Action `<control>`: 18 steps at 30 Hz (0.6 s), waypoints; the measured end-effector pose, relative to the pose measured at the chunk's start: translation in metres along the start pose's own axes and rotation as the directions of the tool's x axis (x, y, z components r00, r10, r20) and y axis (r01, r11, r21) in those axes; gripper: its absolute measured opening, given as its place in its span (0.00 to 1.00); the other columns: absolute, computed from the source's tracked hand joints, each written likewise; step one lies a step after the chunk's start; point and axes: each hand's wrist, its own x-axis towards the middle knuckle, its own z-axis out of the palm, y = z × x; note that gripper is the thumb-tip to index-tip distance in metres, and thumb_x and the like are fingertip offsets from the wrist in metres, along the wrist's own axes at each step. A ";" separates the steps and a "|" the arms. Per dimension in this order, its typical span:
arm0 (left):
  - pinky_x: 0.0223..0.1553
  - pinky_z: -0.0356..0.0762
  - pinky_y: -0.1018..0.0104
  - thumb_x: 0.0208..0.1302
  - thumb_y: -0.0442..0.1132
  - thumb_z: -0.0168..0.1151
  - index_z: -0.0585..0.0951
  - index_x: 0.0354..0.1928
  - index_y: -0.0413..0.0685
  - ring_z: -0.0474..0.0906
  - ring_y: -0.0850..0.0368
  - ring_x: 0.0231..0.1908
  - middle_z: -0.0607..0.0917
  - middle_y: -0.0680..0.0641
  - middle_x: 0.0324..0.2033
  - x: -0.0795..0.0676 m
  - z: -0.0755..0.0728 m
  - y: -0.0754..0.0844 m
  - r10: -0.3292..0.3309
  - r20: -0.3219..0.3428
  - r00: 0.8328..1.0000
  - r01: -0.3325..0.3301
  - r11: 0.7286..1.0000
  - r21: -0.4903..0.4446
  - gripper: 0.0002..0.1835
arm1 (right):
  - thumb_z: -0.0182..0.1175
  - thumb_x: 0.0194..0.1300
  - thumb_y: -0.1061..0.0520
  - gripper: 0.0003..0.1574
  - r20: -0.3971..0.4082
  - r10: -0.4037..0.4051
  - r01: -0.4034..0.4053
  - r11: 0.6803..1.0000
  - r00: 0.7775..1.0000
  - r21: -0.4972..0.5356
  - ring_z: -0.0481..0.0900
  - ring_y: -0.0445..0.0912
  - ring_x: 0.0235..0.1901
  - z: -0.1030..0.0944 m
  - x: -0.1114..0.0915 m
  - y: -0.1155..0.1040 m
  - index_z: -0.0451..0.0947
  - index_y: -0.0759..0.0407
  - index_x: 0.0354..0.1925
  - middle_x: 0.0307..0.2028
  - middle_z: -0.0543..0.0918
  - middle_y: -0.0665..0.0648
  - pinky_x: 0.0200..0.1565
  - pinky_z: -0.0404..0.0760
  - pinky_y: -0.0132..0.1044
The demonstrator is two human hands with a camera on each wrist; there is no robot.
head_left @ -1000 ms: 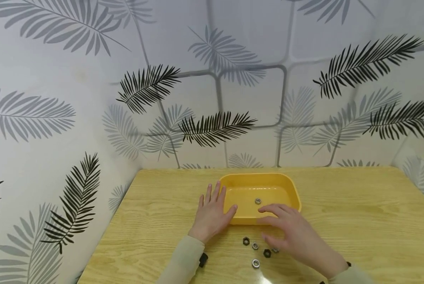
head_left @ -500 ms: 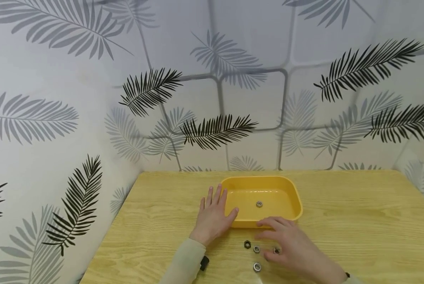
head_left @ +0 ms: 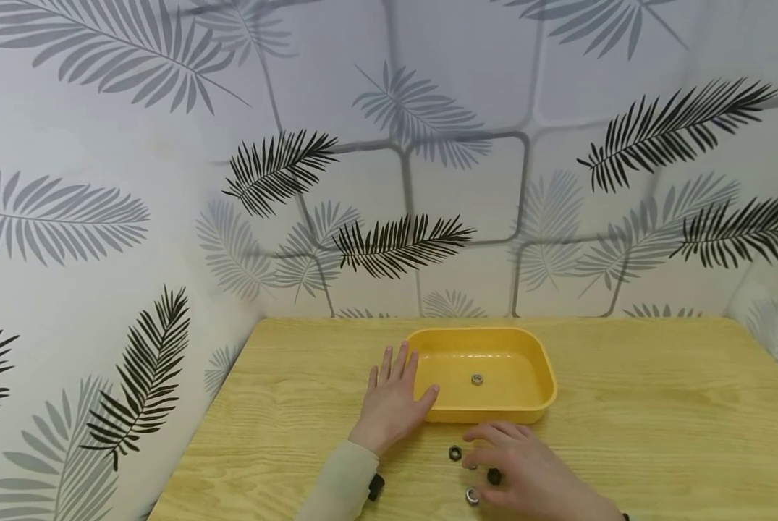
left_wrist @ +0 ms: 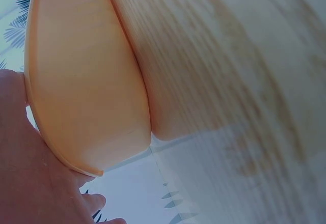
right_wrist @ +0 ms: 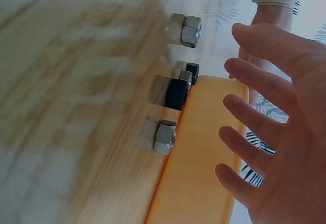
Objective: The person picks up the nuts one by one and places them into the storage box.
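A yellow tray (head_left: 486, 417) stands on the wooden table with one silver hex nut (head_left: 477, 379) inside. My left hand (head_left: 391, 409) rests on its left rim, fingers straight and spread. In front of the tray, my right hand (head_left: 528, 470) hovers over loose nuts with its fingers spread and nothing between them. A black nut (head_left: 455, 453) lies left of that hand, another black nut (head_left: 494, 476) under it, and a silver nut (head_left: 472, 496) near its thumb. The right wrist view also shows a silver nut (right_wrist: 165, 138) beside the tray, hidden by the hand from above.
The wood-grain table (head_left: 656, 405) extends on both sides of the tray. Behind it stands a wall (head_left: 460, 275) with a leaf pattern. A dark strap piece (head_left: 375, 486) sits at my left wrist.
My right hand has moved back from over the tray's front rim, toward me and lower over the nuts. The left hand stays at the tray rim. The head view has shifted slightly.
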 end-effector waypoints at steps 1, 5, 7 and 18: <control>0.70 0.43 0.41 0.72 0.67 0.41 0.55 0.78 0.50 0.35 0.46 0.76 0.46 0.48 0.77 0.000 0.000 0.000 -0.002 0.003 1.000 0.002 1.000 0.002 0.41 | 0.71 0.58 0.47 0.12 0.007 0.004 -0.004 1.000 1.000 0.003 0.75 0.46 0.55 0.001 0.000 0.000 0.84 0.36 0.43 0.55 0.79 0.45 0.54 0.72 0.56; 0.70 0.43 0.41 0.72 0.66 0.42 0.55 0.77 0.49 0.36 0.46 0.76 0.47 0.48 0.77 -0.001 0.000 -0.001 0.001 0.004 1.000 -0.001 1.000 0.001 0.41 | 0.69 0.60 0.46 0.12 0.063 0.028 -0.030 0.999 0.998 0.025 0.74 0.47 0.56 0.002 -0.001 0.002 0.84 0.35 0.44 0.56 0.78 0.45 0.55 0.72 0.57; 0.70 0.43 0.41 0.72 0.66 0.42 0.56 0.77 0.49 0.36 0.46 0.76 0.47 0.48 0.77 0.000 0.001 -0.001 0.001 0.005 1.000 -0.001 1.000 0.002 0.41 | 0.68 0.61 0.45 0.11 0.090 0.037 -0.040 0.999 0.995 0.031 0.74 0.48 0.56 0.002 -0.001 0.003 0.84 0.35 0.44 0.56 0.78 0.45 0.55 0.71 0.58; 0.70 0.43 0.41 0.72 0.66 0.42 0.55 0.78 0.50 0.35 0.47 0.76 0.46 0.48 0.77 0.000 0.002 -0.002 -0.001 0.001 1.000 0.001 1.000 -0.002 0.41 | 0.69 0.58 0.42 0.09 0.157 0.014 -0.020 0.999 0.987 0.037 0.73 0.47 0.56 0.009 0.001 0.005 0.83 0.29 0.39 0.55 0.78 0.44 0.56 0.68 0.59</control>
